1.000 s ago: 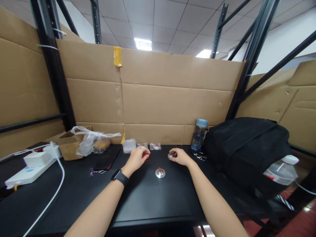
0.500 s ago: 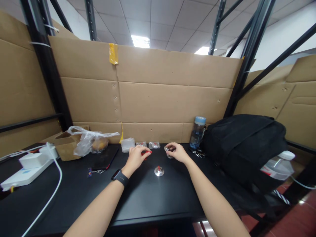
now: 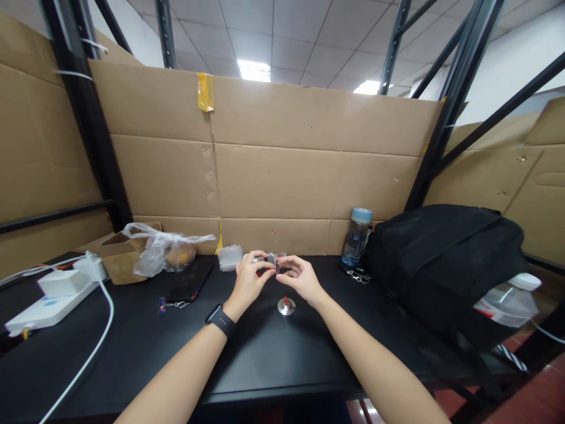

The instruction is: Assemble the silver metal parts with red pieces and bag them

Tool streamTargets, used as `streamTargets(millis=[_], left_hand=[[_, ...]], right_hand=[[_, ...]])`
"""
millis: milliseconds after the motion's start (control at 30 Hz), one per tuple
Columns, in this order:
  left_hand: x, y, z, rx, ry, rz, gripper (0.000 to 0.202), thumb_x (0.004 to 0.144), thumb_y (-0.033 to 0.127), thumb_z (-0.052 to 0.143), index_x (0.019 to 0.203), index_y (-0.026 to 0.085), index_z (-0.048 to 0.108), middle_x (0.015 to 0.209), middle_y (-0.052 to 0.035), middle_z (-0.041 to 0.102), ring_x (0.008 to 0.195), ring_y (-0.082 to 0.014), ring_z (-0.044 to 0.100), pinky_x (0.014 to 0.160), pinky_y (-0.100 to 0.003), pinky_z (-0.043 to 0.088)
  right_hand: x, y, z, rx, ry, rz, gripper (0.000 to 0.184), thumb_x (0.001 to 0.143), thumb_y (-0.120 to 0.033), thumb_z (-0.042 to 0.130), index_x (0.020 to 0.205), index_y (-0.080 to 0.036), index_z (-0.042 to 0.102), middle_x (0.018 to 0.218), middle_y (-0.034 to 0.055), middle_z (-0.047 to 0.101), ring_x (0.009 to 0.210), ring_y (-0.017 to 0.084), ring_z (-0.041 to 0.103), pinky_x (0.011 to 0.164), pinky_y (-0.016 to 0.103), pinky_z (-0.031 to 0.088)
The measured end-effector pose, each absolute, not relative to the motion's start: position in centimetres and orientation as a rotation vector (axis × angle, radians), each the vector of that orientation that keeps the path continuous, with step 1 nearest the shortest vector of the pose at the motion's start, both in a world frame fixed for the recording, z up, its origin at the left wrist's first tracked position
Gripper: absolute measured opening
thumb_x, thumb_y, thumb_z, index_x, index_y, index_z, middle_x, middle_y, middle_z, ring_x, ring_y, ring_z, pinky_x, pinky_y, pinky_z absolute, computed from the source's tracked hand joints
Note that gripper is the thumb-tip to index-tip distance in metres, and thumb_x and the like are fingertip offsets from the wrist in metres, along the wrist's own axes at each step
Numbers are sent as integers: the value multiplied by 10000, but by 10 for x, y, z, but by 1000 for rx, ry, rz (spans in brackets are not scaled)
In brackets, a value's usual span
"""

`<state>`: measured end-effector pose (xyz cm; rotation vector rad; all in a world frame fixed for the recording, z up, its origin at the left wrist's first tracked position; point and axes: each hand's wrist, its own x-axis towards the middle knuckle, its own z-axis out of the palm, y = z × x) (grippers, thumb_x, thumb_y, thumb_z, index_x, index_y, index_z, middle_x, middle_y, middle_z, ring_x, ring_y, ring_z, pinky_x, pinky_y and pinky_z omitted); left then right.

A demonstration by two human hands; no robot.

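My left hand [image 3: 249, 281] and my right hand [image 3: 300, 278] meet above the black table [image 3: 265, 359], fingertips pinched together. The left fingers pinch a small red part [image 3: 261, 272]. The right fingers hold a small silver metal disc [image 3: 278, 266] against it. On the table just below the hands lies another silver disc with a red knob [image 3: 286, 305]. A black watch sits on my left wrist.
Small clear packets [image 3: 231, 257] lie at the cardboard wall. Left: a phone [image 3: 189, 281], keychain [image 3: 172, 305], bagged food [image 3: 170, 254], cardboard box [image 3: 119, 259], white power strip and cable [image 3: 53, 294]. Right: a water bottle [image 3: 356, 237], keys [image 3: 356, 274], a black backpack [image 3: 441, 265].
My right hand lifted the silver disc off the table and moved left to meet the left hand. The left hand rose slightly with the red part.
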<state>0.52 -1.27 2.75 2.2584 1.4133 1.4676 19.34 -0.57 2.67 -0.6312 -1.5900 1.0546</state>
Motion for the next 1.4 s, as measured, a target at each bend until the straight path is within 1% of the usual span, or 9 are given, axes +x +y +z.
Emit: streamTargets(millis=[300,533,667,767,833,967,1100,1300,1400], left_hand=[[5,-14,27,2299,1383,1545,90,852,240,681,840,255,769,1155,-59,572,1135,-247,500,1031,-435,400],[4,-20,33,2419,1445,1529,114,862,236,660,884,262,768,1173,-67,566,1140,-262,480,1022,-462,384],[5,-24,37,2483,1475,1555,106,863,244,666,882,271,766,1183,-70,565,1143,-271,478,998,-452,386],[7,-26,38,2524,1485,1549,115,875,240,654,861,268,765,1182,-72,571,1151,-276,475,992,-448,379],[7,-27,39,2517,1489,1547,117,880,259,653,854,271,766,1179,-70,571,1147,-274,474,999,-447,374],[8,-26,40,2463,1512,1554,97,871,304,676,852,284,769,1163,-61,564,1127,-270,480,1014,-450,365],[8,-25,37,2506,1497,1481,87,863,287,686,848,277,771,1167,-63,570,1138,-277,476,1001,-446,366],[8,-26,38,2616,1403,1423,63,845,238,711,828,267,764,1127,-56,595,1136,-264,479,943,-420,382],[7,-28,41,2673,1360,1427,70,844,220,714,821,264,763,1130,-58,601,1138,-266,478,926,-423,381]], right_hand=[[191,-8,26,-625,-1604,1060,408,654,-295,859,1010,-202,682,1191,100,697,1047,246,687,828,350,571],[187,-9,25,-616,-1586,1057,475,659,-330,856,1076,-218,659,1162,99,707,1050,243,683,851,370,577],[186,-11,26,-606,-1538,1113,393,635,-322,872,948,-209,664,1192,92,698,1070,252,680,920,407,567],[186,-11,26,-624,-1483,1153,339,625,-329,881,865,-198,680,1141,80,717,1013,245,700,948,420,557],[186,-10,25,-627,-1445,1174,313,658,-351,863,877,-193,706,1060,68,734,946,224,712,913,391,569],[188,-9,27,-649,-1434,1229,307,772,-450,765,914,-180,730,909,53,732,814,194,719,720,310,583],[192,-9,28,-700,-1542,1194,310,736,-429,796,881,-166,719,919,56,724,782,210,734,618,268,541],[198,-7,25,-724,-1633,1104,241,735,-389,790,768,-160,724,1038,76,678,769,191,711,563,251,515],[199,-4,23,-717,-1673,988,193,731,-353,788,736,-166,739,1019,74,671,854,190,679,707,294,557]])
